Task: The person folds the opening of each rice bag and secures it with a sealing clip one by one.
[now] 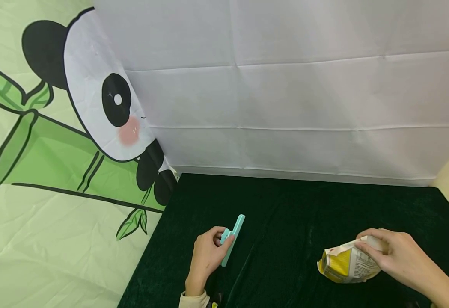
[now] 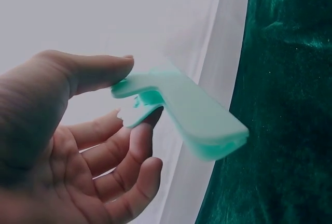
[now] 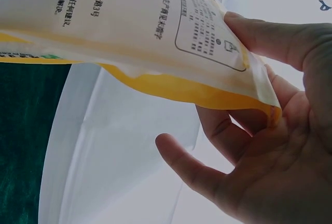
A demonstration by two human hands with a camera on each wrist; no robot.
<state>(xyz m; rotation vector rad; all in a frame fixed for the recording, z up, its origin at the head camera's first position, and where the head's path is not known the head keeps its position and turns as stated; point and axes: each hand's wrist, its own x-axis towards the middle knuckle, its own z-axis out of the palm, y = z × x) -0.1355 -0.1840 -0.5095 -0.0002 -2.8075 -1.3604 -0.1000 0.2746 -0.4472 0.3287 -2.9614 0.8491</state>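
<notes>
- Left hand [image 1: 206, 256]: at the near edge of the dark green tablecloth [image 1: 286, 205], left of the bag. Thumb and fingertips pinch the handle end of a mint-green plastic clip [image 1: 233, 239]; the clip's long end points up and away from the wrist. The wrist view shows the thumb on top and a fingertip under the handle, with the other fingers loosely bent below.
- Right hand [image 1: 395, 256]: right of the clip, well apart from it. Thumb and fingers clamp the top edge of a yellow-and-white printed bag [image 1: 345, 265], which is crumpled and sits low over the cloth; contact with the cloth cannot be told.
- White sheet [image 1: 305, 94]: hangs behind the tablecloth, creased.
- Panda cloth [image 1: 55, 149]: left of the tablecloth, green bamboo print.
</notes>
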